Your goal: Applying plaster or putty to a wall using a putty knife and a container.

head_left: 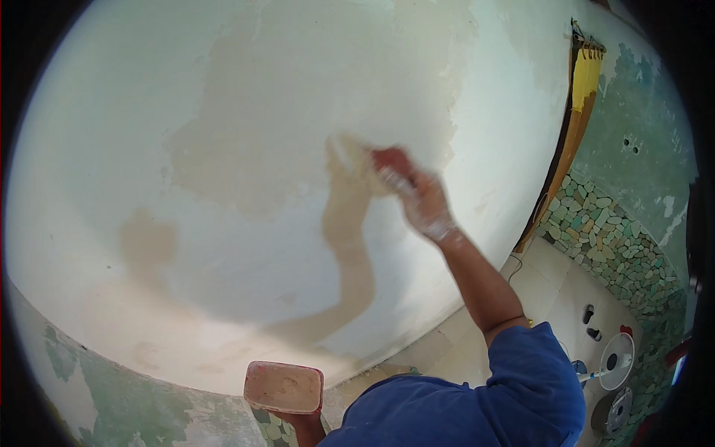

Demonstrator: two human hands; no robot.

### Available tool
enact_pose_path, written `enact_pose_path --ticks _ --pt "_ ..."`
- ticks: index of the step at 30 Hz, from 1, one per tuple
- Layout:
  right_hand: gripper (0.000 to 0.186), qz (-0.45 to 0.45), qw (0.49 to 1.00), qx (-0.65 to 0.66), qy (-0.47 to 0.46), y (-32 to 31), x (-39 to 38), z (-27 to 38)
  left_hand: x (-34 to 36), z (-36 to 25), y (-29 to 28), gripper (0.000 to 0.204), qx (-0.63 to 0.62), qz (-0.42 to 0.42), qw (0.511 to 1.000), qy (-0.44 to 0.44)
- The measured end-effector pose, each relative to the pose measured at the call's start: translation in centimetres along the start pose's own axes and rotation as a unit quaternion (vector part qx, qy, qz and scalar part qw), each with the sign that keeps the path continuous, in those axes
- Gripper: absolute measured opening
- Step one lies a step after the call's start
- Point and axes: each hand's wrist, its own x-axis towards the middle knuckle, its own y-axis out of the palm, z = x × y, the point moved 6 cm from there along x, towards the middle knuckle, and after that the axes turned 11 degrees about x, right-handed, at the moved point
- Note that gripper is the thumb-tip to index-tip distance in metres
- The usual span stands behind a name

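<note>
Red, blurred scraper (391, 159) clasped in my right hand (423, 203) at one o'clock, I seem to be smoothing paste (284, 386) over the wall (298, 82), left hand (304, 422) gripping the tub (321, 395) at seven; the next stroke likely needs even pressure.

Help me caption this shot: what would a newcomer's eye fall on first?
Probably the pale wall filling most of the view, with the arm's bent shadow near its middle. Right of that shadow, the white-smeared right hand grips a blurred red object. At bottom centre, the left hand holds up a reddish tub.
</note>
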Motion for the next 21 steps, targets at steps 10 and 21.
enact_pose_path --ticks 10,21 --pt "0.026 -0.196 0.91 -0.269 -0.247 -9.0 9.4 3.5 -1.4 -0.4 -0.7 0.078 0.008 -0.059 0.998 -0.003" --pt "0.021 0.007 0.933 0.314 0.178 5.0 0.6 1.1 -1.6 -0.8 -0.6 0.077 0.031 0.013 0.999 0.027"
